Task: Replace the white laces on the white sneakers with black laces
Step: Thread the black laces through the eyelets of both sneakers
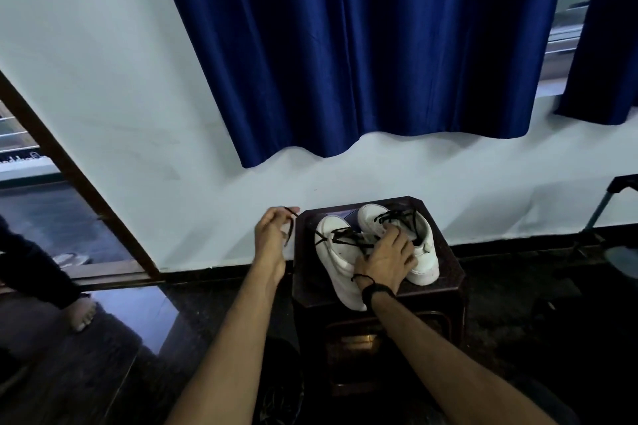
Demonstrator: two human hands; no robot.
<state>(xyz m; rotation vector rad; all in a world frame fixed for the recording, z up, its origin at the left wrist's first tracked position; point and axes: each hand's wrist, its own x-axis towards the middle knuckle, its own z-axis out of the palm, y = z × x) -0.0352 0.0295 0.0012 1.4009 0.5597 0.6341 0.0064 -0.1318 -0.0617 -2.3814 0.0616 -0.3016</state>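
Observation:
Two white sneakers stand side by side on a small dark wooden stool (pixel 452 272). The left sneaker (pixel 336 259) and the right sneaker (pixel 423 245) both carry a black lace (pixel 345 236) across their eyelets. My left hand (pixel 272 238) is raised to the left of the stool and pinches a free end of black lace, pulled out sideways. My right hand (pixel 388 257) rests on the sneakers between them, fingers curled at the laced area of the right sneaker; what the fingertips pinch is hidden.
A white wall and a blue curtain (pixel 345 45) rise behind the stool. Another person's bare foot (pixel 83 316) stands on the dark floor at the left, near a doorway frame. A dark stand with a round base (pixel 621 262) sits at the right.

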